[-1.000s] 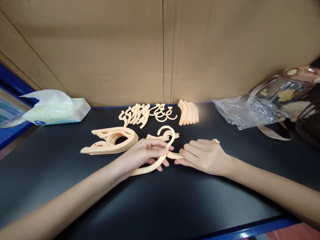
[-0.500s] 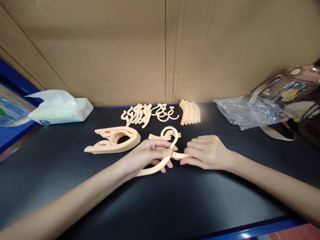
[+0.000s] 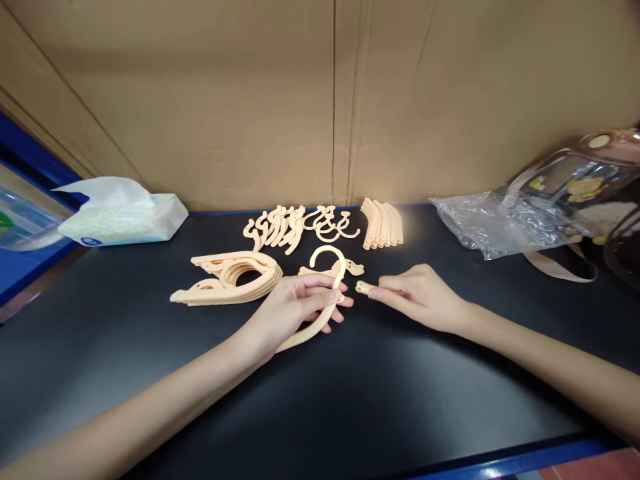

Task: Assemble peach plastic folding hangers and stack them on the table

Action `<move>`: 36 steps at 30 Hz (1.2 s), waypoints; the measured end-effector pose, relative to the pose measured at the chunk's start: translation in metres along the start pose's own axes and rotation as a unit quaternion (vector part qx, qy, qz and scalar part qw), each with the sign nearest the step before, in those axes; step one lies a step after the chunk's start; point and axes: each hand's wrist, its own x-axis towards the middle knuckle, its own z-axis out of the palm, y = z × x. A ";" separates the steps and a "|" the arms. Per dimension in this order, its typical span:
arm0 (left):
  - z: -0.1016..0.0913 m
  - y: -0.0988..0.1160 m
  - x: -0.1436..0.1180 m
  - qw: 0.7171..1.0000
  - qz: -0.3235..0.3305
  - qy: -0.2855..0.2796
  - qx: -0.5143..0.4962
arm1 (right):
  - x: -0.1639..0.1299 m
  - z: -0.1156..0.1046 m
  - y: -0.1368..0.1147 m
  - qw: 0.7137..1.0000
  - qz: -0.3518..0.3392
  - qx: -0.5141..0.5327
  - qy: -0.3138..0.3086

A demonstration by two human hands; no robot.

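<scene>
My left hand (image 3: 300,300) is closed on a cream plastic hanger hook (image 3: 339,260) with a curved hanger arm (image 3: 310,332) running from its lower end under my palm. The hook's open curl points up and left. To the right, my right hand (image 3: 425,297) grips another cream hanger arm (image 3: 365,287); only its forked end with a small hole shows, apart from the hook. Behind my left hand lie loose cream pieces (image 3: 356,268), partly hidden. Left of it rests a stack of folded hangers (image 3: 263,287).
At the back lie several curved arms (image 3: 280,227), loose hooks (image 3: 327,230) and a row of straighter arms (image 3: 383,225). A tissue pack (image 3: 130,217) sits left. On the right are clear plastic wrap (image 3: 490,223) and a transparent bag (image 3: 580,187). Cardboard (image 3: 225,107) stands behind.
My right hand has drawn its hanger arm away from the hook, so a gap now separates them. In my left hand, the hook has turned and tilted to the left.
</scene>
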 end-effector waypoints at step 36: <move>-0.001 0.007 0.002 0.997 -0.036 -0.053 0.047 | -0.001 0.006 -0.020 0.920 -0.225 -0.301 0.109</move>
